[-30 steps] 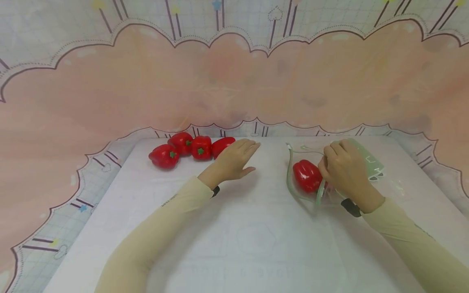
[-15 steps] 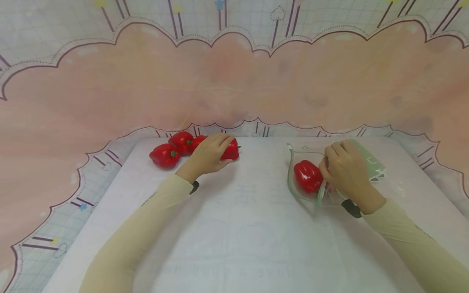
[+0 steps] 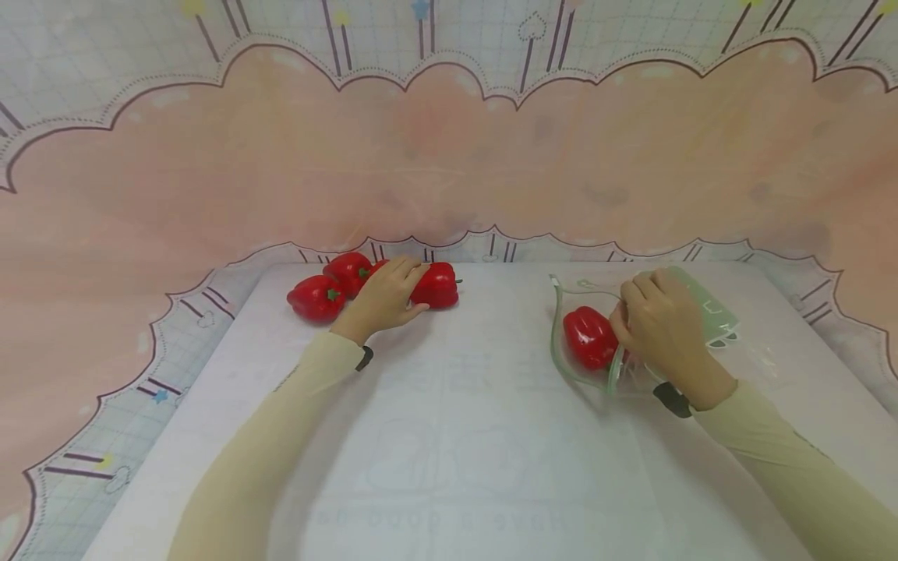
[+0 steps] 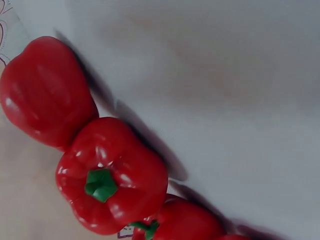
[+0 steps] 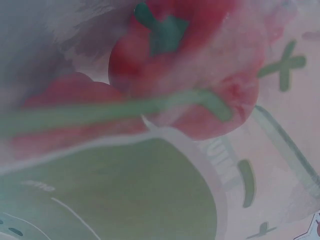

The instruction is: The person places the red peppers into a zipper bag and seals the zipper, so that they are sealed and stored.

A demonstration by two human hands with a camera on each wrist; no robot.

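Note:
My left hand (image 3: pixel 386 300) is over the row of red peppers, fingers extended and thumb apart. It partly covers a pepper (image 3: pixel 379 267), beside another red pepper (image 3: pixel 436 286). The left wrist view shows a green-stemmed pepper (image 4: pixel 132 172) touching a pepper (image 4: pixel 47 92), with no fingers visible. My right hand (image 3: pixel 662 327) pinches the green-edged rim of a clear bag (image 3: pixel 554 343), whose mouth gapes to the left. A red pepper (image 3: pixel 589 337) lies inside. Through the film, the right wrist view shows a pepper (image 5: pixel 135 65) and more red behind green print.
Two more red peppers (image 3: pixel 316 299) (image 3: pixel 347 273) lie at the left end of the row. A green printed panel (image 3: pixel 708 308) lies behind my right hand. The white table (image 3: pixel 449 436) meets a patterned cloth (image 3: pixel 449 171) at its back edge.
My left hand has moved left along the peppers, uncovering the rightmost one with its stem. My right hand and the bag have stayed in place.

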